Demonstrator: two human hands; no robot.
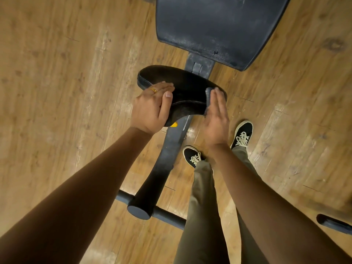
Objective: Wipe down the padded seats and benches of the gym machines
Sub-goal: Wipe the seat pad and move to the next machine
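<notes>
Two hands on the black stitched padded seat (187,85): we see the left hand (150,109) gripping its edge, the right hand (216,119), fingers straight, pressing a grey cloth (208,98).

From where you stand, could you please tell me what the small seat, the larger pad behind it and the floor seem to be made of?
The small seat: matte black padded cover, likely vinyl or faux leather, given its pale stitched seam. The larger pad: smooth dark vinyl-like upholstery, scuffed whitish near the edge. The floor: glossy wood-grain planks, wood or laminate; I cannot tell which.
</notes>
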